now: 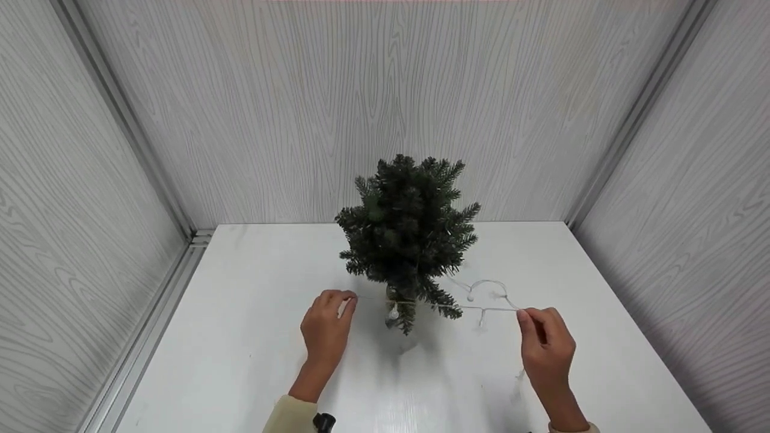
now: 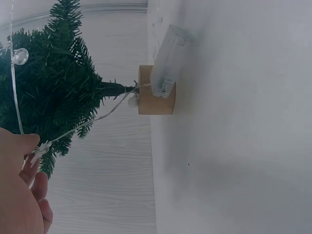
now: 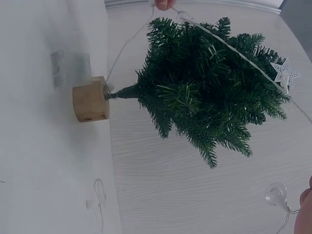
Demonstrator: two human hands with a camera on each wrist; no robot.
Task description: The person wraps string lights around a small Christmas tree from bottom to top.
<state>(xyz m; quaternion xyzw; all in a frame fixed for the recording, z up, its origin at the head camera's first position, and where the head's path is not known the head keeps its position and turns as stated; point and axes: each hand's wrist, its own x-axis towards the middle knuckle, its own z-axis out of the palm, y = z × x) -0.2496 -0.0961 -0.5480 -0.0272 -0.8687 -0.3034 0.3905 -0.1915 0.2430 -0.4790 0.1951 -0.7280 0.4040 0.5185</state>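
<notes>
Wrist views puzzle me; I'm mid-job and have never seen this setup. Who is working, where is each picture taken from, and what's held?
No machine here: a person's bare left hand and right hand do the work. The wide picture comes from a camera worn on the head; the others come from one on each wrist, so the scene looks turned sideways. On the white table stands a small artificial Christmas tree with a wooden base; a translucent box is beside that base. Each hand pinches the string lights, whose wire stretches between them.
</notes>
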